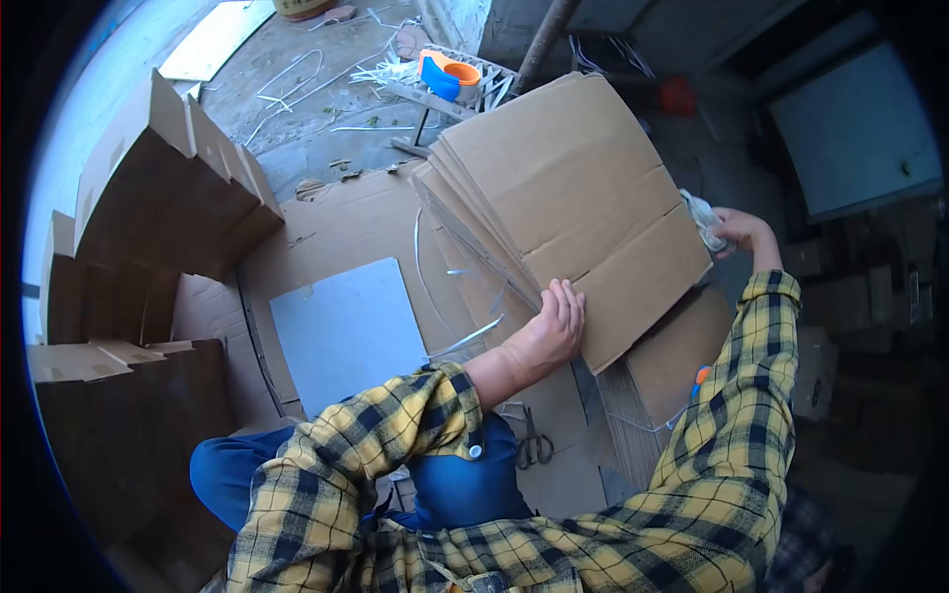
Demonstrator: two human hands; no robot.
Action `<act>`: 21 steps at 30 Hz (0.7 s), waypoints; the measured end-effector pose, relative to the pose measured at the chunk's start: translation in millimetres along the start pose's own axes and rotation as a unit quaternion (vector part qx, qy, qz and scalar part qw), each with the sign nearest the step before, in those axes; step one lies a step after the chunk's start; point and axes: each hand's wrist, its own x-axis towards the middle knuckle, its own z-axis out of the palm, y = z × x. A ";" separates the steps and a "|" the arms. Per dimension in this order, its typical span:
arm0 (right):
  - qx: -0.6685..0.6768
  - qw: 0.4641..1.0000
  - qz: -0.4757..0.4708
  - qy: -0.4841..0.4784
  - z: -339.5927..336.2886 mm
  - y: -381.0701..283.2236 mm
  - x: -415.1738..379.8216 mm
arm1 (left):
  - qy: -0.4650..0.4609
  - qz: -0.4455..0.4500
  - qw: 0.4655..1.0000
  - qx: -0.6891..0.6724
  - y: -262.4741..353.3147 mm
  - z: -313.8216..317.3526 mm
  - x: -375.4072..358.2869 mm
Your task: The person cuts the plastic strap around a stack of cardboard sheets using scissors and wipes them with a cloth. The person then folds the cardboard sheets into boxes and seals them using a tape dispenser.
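A stack of flattened cardboard boxes (pixel 583 168) lies tilted in front of me, its sheets slightly fanned on the left side. My left hand (pixel 560 321) holds the near left edge of the stack, fingers on top and the thumb hidden. Beyond the right edge, my right hand (pixel 741 232) is closed around a loose bundle of white strapping or twine (pixel 702 219). Under the stack rests another pile of flat cardboard (pixel 633 420) with a pale strap around it. A pair of dark-handled scissors (pixel 535 445) lies near my knee.
Folded cardboard boxes (pixel 163 188) stand at the left. A pale flat board (pixel 346 326) lies on the cardboard floor covering. Behind the stack, an orange and blue tape dispenser (pixel 450 75) sits on a small stool (pixel 499 84). White strips (pixel 297 89) litter the floor.
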 end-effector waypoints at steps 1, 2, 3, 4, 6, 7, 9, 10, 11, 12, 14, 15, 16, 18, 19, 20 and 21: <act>-0.040 0.998 0.040 -0.008 0.0 9.7 -6.3 | 0.002 0.001 1.000 -0.002 -0.7 0.6 0.9; -0.145 0.985 0.094 0.003 -4.5 18.2 -14.7 | -0.006 0.001 1.000 0.007 -0.2 0.0 3.0; -0.143 0.985 0.098 0.006 -8.8 32.9 -12.6 | -0.015 0.001 1.000 0.016 0.6 -0.2 5.1; -0.196 0.975 0.050 0.094 -14.0 55.5 -2.9 | -0.005 -0.002 1.000 0.003 0.6 -0.5 5.4; -0.186 0.937 -0.090 0.282 -2.8 71.6 -6.9 | 0.001 -0.006 1.000 -0.001 0.3 -1.6 5.7; -0.145 0.892 -0.153 0.400 10.8 74.8 3.6 | 0.006 -0.012 1.000 0.001 0.5 -2.1 6.1; 0.097 0.853 -0.191 0.476 51.8 72.3 24.9 | 0.009 -0.013 1.000 -0.014 3.6 -0.2 6.7; 0.097 0.836 -0.168 0.513 66.9 86.4 51.5 | 0.013 -0.021 1.000 -0.018 4.4 -0.2 6.6; 0.182 0.837 -0.140 0.496 86.1 85.6 57.8 | 0.016 -0.031 0.999 -0.020 3.9 0.8 6.2; 0.339 0.798 -0.133 0.480 98.6 86.5 61.3 | 0.017 -0.029 0.999 -0.022 3.8 2.7 6.4; 0.543 0.716 -0.147 0.413 118.5 95.9 70.4 | 0.017 -0.029 0.999 -0.014 2.9 3.4 6.2; 0.595 0.691 -0.169 0.375 128.3 106.5 73.3 | 0.019 -0.030 0.999 -0.011 4.8 2.8 6.3; 0.550 0.709 -0.153 0.414 142.9 103.8 68.9 | 0.022 -0.028 0.999 -0.015 7.5 3.4 6.4; 0.492 0.739 -0.141 0.439 165.8 102.5 61.1 | 0.020 -0.037 0.999 -0.016 7.4 5.7 5.5; 0.489 0.758 -0.151 0.405 178.1 97.7 48.2 | 0.019 -0.035 0.999 -0.016 5.7 6.3 5.0; 0.495 0.770 -0.137 0.377 193.3 95.1 32.5 | 0.013 -0.033 0.999 -0.013 5.7 6.1 4.6; 0.501 0.781 -0.124 0.352 213.0 79.9 1.9 | 0.009 -0.031 0.999 -0.011 6.4 4.9 5.2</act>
